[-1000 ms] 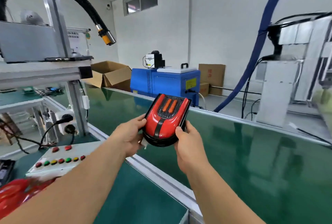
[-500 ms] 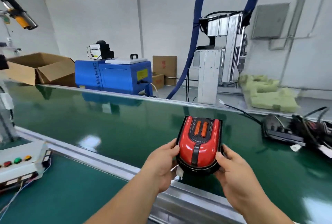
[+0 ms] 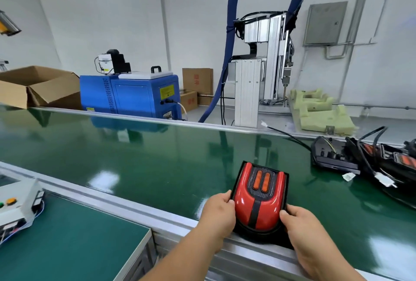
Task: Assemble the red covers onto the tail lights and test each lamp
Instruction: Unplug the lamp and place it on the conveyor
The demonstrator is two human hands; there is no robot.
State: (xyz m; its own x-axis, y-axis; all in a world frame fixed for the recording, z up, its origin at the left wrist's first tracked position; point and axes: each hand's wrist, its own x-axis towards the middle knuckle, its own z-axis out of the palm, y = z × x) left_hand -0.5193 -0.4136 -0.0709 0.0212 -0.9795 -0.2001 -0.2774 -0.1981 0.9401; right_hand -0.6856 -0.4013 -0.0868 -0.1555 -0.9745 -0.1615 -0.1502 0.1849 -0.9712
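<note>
A tail light with a glossy red cover, two orange lenses and a black base sits low over the green conveyor belt, close to its near rail. My left hand grips its left side and my right hand grips its right side, thumbs on the red cover. Whether the lamp touches the belt is unclear. More tail lights with black housings and loose cables lie on the belt at the right.
A white control box with coloured buttons sits on the near green table at left. Beyond the belt stand a blue machine, cardboard boxes, a metal dispensing column with a blue hose, and yellowish foam fixtures.
I have carried the tail light rightward and down from chest height to the conveyor belt near its front rail. My view has swung right. Both hands keep their hold.
</note>
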